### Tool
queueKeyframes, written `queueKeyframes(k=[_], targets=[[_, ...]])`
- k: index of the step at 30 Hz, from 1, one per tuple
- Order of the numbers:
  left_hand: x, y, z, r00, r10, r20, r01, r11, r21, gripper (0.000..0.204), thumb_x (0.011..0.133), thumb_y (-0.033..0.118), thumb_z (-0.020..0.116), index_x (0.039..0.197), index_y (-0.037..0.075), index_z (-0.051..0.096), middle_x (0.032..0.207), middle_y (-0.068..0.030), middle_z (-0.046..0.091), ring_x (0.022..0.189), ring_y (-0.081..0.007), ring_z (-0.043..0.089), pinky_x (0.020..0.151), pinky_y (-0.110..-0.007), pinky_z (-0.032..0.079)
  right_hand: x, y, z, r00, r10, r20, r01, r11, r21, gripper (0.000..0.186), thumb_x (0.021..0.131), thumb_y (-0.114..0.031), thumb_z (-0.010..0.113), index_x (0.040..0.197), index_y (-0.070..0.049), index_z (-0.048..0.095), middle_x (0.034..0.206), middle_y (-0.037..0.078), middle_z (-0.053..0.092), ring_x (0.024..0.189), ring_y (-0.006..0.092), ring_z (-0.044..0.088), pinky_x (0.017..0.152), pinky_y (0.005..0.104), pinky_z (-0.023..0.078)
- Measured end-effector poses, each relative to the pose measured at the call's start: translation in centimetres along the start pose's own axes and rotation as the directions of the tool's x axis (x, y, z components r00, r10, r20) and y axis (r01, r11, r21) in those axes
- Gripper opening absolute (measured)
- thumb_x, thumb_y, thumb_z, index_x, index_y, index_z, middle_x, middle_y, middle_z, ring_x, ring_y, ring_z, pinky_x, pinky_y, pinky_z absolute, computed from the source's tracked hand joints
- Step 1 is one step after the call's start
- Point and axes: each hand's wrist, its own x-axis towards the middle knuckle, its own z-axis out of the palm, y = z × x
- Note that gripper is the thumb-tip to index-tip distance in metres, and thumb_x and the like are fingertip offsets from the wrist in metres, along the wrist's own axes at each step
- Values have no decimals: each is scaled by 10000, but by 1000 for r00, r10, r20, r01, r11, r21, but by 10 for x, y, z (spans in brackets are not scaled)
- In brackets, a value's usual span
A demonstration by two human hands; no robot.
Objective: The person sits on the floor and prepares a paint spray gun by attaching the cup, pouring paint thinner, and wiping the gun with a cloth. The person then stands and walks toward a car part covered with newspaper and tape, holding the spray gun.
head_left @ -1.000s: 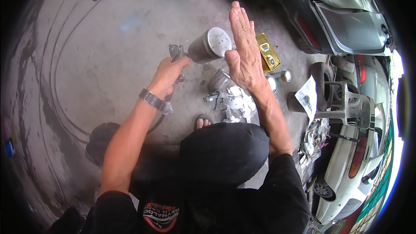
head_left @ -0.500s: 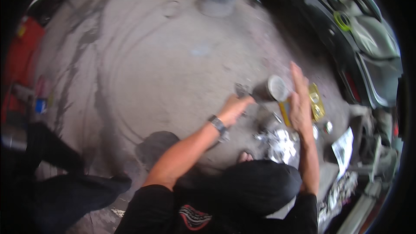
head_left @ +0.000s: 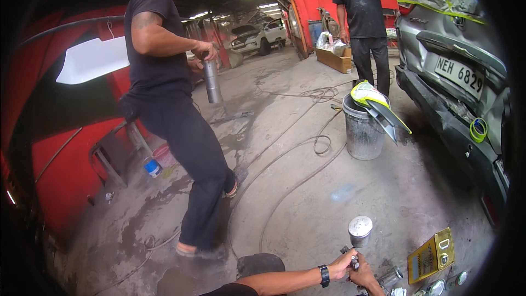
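Low in the view, my two hands meet at what looks like a dark spray gun [head_left: 350, 258]. My left hand [head_left: 341, 267], with a dark watch at the wrist, is closed on it. From the right, my right hand [head_left: 362, 274] is closed on it too, its fingers partly hidden. Just beyond the hands stands a grey metal cup [head_left: 360, 235] with a whitish top, apparently joined to the gun. Beside my right hand a shiny metal container [head_left: 390, 277] lies tilted. Farther right is a yellow rectangular can [head_left: 432, 256].
A person [head_left: 186, 109] on the left holds a grey metal cylinder [head_left: 212, 82]. Another person [head_left: 361, 16] stands beside a silver car [head_left: 438, 77]. A grey bucket [head_left: 362, 137] holds painted parts. Hoses [head_left: 285, 197] cross the concrete floor. Small round cans [head_left: 436, 287] stand lower right.
The view has swung up, bringing two people and the car's rear into sight. My right hand, previously spread beside the cup, has come together with my left at the gun.
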Motion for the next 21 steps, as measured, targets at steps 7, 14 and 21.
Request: queueKeyframes(k=[7, 14, 21], targets=[[-72, 84, -7, 951, -289, 105, 43, 461, 887, 913, 839, 883, 408, 1201, 77, 639, 1150, -48, 618, 963, -166, 600, 772, -324, 473, -23, -13, -5, 999, -3, -51, 16, 967, 252, 326, 889, -188, 741, 1102, 42, 650, 795, 216, 677, 727, 274, 655, 662, 402, 510], [-66, 150, -20, 784, 593, 182, -468, 371, 802, 544, 961, 567, 621, 987, 28, 690, 834, 6, 640, 694, -68, 546, 605, -225, 437, -23, -16, -31, 976, -84, -200, 108, 988, 109, 282, 882, -194, 746, 1078, 3, 701, 884, 279, 686, 864, 453, 677, 712, 446, 527], [-82, 123, -13, 566, 822, 66, -665, 408, 625, 293, 955, 304, 719, 958, 15, 672, 762, 23, 600, 675, -36, 484, 615, -225, 437, -15, -6, -32, 987, -45, -153, 48, 999, 16, 340, 893, -251, 771, 1116, -4, 703, 666, 114, 637, 610, 230, 610, 619, 378, 509]])
